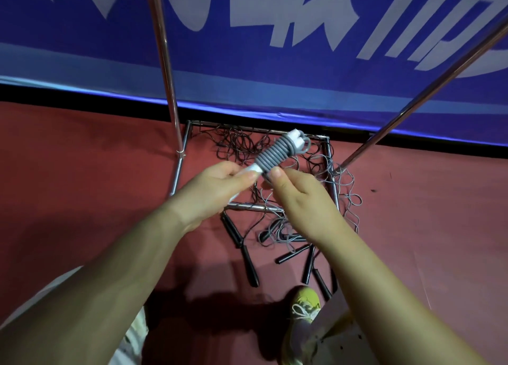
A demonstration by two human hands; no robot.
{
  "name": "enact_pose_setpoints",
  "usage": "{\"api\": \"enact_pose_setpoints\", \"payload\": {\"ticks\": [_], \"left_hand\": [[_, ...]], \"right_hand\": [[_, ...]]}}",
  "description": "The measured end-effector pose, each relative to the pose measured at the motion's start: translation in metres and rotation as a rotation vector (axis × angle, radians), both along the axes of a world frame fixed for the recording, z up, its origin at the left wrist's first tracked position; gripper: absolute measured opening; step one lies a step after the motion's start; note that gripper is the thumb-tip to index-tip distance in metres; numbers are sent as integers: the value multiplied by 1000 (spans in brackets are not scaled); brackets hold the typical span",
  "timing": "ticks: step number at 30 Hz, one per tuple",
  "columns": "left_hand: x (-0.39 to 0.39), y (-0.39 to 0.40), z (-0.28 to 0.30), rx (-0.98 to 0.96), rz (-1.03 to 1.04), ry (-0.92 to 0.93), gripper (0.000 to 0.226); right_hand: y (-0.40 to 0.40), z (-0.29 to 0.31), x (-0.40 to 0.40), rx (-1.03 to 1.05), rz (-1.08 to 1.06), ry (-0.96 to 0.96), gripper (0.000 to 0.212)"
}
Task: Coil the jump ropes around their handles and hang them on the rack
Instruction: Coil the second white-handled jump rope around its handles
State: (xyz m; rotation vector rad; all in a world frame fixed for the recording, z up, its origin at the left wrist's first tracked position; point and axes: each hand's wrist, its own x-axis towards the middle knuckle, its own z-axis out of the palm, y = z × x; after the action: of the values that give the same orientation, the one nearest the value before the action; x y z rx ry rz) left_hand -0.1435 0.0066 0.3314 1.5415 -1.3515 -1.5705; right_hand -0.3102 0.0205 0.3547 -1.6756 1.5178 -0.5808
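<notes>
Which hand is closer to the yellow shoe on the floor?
Right. The right hand is above the yellow shoe, nearly in line with it, pinching the grey coil. The left hand holds the white handle farther over to the left.

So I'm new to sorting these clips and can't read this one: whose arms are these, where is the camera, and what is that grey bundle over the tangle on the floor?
The camera sits on a person's head, looking down at their own bare arms. The left hand grips the white handles of a jump rope; the right hand pinches the grey cord already coiled around them. Below, on the red floor, stands the metal rack, with loose ropes tangled over its base and black handles lying nearby. A yellow shoe shows at the bottom.
</notes>
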Motion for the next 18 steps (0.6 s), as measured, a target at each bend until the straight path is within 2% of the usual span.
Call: {"api": "enact_pose_setpoints", "payload": {"ticks": [4,7,9,12,18], "left_hand": [[-3,0,-6,-70,-8,-14,41],[-1,0,-4,-103,-92,-70,34],[1,0,-2,-120,-139,-44,35],[2,2,-4,-217,-117,-16,45],[-7,5,-3,-365,-61,-23,34]], "right_hand": [[-1,-2,1,43,-91,-38,44],[-2,-2,1,29,-68,-45,49],[-2,-1,-2,18,-32,-84,50],[-1,1,-6,50,-9,-159,41],[1,1,-7,177,50,-269,25]]}}
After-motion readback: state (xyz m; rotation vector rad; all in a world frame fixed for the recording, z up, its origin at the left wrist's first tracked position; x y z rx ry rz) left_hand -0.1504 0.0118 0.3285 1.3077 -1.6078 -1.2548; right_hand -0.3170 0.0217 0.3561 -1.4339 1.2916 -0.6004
